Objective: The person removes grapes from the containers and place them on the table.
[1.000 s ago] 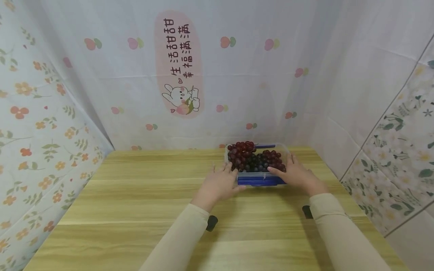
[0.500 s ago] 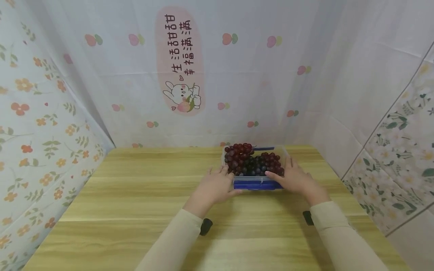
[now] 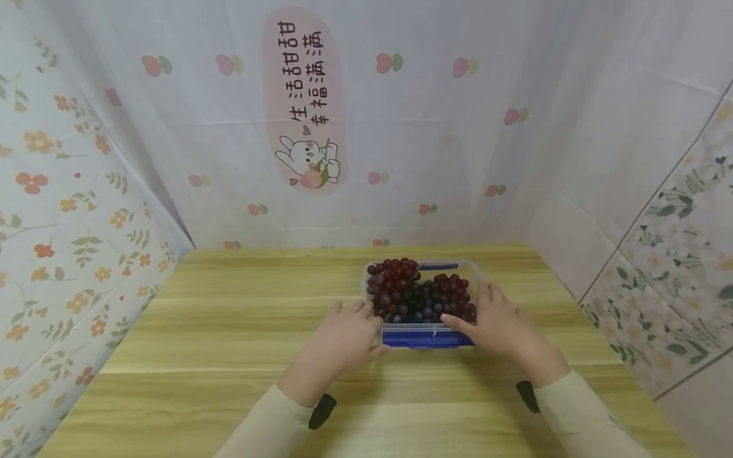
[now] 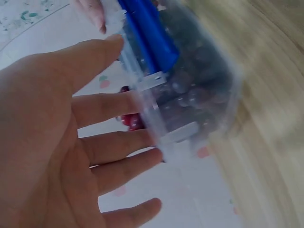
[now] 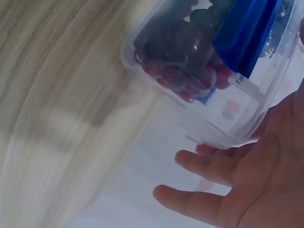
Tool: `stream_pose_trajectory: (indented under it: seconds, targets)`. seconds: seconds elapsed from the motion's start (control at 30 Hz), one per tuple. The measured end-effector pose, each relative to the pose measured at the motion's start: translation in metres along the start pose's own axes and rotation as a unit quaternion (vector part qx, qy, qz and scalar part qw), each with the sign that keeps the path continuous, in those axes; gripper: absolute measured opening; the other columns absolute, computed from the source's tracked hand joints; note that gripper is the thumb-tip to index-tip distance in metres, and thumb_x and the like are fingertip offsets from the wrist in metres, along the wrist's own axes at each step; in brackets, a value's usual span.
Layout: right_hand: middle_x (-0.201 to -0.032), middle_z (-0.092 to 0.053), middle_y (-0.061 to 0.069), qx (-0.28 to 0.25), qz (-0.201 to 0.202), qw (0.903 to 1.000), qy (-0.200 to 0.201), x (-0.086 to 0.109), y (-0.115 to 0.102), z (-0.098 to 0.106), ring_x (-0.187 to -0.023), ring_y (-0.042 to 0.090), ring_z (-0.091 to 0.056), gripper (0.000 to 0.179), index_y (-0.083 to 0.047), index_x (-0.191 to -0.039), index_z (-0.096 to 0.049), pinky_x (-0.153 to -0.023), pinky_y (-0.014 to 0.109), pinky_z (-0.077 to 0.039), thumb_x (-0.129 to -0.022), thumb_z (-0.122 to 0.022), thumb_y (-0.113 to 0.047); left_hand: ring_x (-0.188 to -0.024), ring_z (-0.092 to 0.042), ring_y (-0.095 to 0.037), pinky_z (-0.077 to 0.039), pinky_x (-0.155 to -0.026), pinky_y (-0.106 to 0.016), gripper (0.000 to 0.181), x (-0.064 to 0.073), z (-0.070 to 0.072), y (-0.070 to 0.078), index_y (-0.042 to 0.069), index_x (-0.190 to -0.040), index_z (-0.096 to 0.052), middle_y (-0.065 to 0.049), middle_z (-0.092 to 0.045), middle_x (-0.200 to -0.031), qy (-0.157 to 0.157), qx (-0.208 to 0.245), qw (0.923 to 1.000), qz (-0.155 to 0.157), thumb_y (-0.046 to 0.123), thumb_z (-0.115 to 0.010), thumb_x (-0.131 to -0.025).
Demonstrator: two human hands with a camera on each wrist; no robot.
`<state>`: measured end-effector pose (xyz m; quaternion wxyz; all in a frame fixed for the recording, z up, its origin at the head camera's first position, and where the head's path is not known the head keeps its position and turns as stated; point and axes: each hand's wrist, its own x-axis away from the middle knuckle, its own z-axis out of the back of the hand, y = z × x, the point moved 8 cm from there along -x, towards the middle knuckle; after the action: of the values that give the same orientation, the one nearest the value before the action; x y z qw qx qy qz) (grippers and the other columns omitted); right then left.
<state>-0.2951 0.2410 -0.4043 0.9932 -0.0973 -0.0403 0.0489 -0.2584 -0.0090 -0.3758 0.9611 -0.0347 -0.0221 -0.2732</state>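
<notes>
A clear plastic food container [image 3: 420, 327] with blue latches stands between both hands. Red grapes [image 3: 392, 280] and dark grapes [image 3: 426, 304] fill much of it, heaped highest at the left. My left hand [image 3: 340, 337] lies along its left wall; the left wrist view shows the fingers [image 4: 114, 104] straight and spread, with the thumb at the front rim. On the other side, my right hand [image 3: 506, 327] has its thumb over the front rim and its fingers along the right wall. The right wrist view shows fingertips [image 5: 190, 161] reaching past the container's side, while that thumb is hidden.
Below is a wood-grain table [image 3: 229, 350], its far edge against a white curtain [image 3: 366, 152] with a rabbit print. Floral cloth [image 3: 74, 254] hangs at the left, and patterned panels [image 3: 687, 235] close off the right. Dark wrist cameras [image 3: 322, 411] show under the sleeves.
The container has come towards me and slightly left, with both hands moving along at its sides. The grapes inside keep their arrangement.
</notes>
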Motion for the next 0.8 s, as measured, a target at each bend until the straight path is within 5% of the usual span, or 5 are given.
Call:
stream_pose_trajectory:
  seconds: [0.13,0.27,0.4,0.53,0.8]
  targets:
    - [-0.160,-0.034,0.044,0.026,0.018,0.9993,0.019,0.006,-0.008,0.004,-0.139,0.063,-0.047,0.139,0.013,-0.165,-0.014,-0.104,0.081,-0.042,-0.085,-0.041,-0.098,-0.123,-0.071,-0.025,-0.046,-0.118,-0.062,0.039,0.005,0.011,-0.001,0.020,-0.106,-0.080,-0.002,-0.080,-0.115,0.019,0.014,0.9995,-0.019,0.055,-0.062,-0.104]
    - [-0.162,-0.036,0.040,0.033,0.043,0.9977,0.040,0.005,-0.008,0.005,-0.141,0.061,-0.047,0.135,0.008,-0.167,-0.016,-0.106,0.082,-0.040,-0.085,-0.046,-0.095,-0.075,-0.068,-0.015,-0.061,-0.090,-0.046,0.033,-0.002,0.025,-0.010,0.018,-0.089,-0.074,0.005,-0.067,-0.073,0.056,0.061,0.9961,-0.030,0.046,-0.065,-0.105]
    - [-0.169,-0.026,0.038,0.017,0.065,0.9969,0.042,-0.001,0.000,0.001,-0.147,0.062,-0.040,0.127,0.007,-0.168,-0.014,-0.110,0.084,-0.034,-0.091,-0.051,-0.088,-0.084,-0.070,-0.018,-0.061,-0.075,-0.038,0.036,-0.018,0.034,-0.020,0.011,-0.123,-0.073,-0.004,-0.075,-0.100,0.080,0.072,0.9941,-0.005,0.042,-0.068,-0.104]
    - [-0.173,-0.015,0.037,-0.009,0.067,0.9976,0.015,-0.006,0.009,-0.006,-0.151,0.062,-0.033,0.128,0.008,-0.167,-0.008,-0.114,0.079,-0.036,-0.092,-0.052,-0.085,-0.128,-0.068,-0.029,-0.060,-0.101,-0.046,0.061,-0.040,0.033,-0.023,0.015,-0.153,-0.056,-0.012,-0.066,-0.144,0.073,0.060,0.9953,0.024,0.048,-0.068,-0.103]
    - [-0.172,-0.008,0.039,-0.062,0.043,0.9967,-0.032,-0.010,0.016,-0.018,-0.150,0.063,-0.032,0.139,0.008,-0.166,0.009,-0.110,0.075,-0.044,-0.088,-0.055,-0.088,-0.141,-0.059,-0.033,-0.054,-0.113,-0.047,0.075,-0.079,0.027,-0.012,0.018,-0.162,-0.045,-0.014,-0.057,-0.156,0.042,0.058,0.9967,0.036,0.054,-0.069,-0.101]
